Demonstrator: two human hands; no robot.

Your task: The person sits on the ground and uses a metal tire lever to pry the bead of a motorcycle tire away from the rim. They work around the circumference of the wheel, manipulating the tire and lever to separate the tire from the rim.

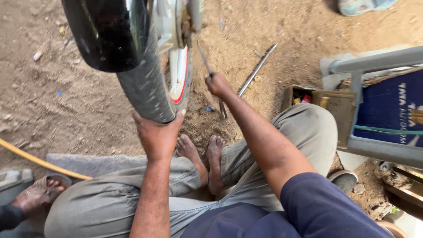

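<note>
Hands are seen from above, at work on a wheel over bare dirt. A black tyre (147,86) with a red and white rim (180,75) hangs upright at the top centre, under a glossy black mudguard (110,31). The left hand (156,134) is pressed against the lower edge of the tyre, fingers spread and curled around the tread, so its grip is on the tyre. The right hand (218,84) is clenched around a thin metal lever (210,72), which slants up toward the rim and down past the fist toward the ground. The right arm is stretched out from a dark blue sleeve. A second metal rod (257,69) lies on the dirt just right of that hand, untouched. Two bare feet (202,156) rest on the ground below the tyre, between knees in grey trousers. An open wooden box (308,97) with small items inside sits to the right, near a grey metal frame holding a blue panel. A yellow hose (39,161) crosses the lower left. Another person's sandalled foot (39,191) is seen at the left edge.
</note>
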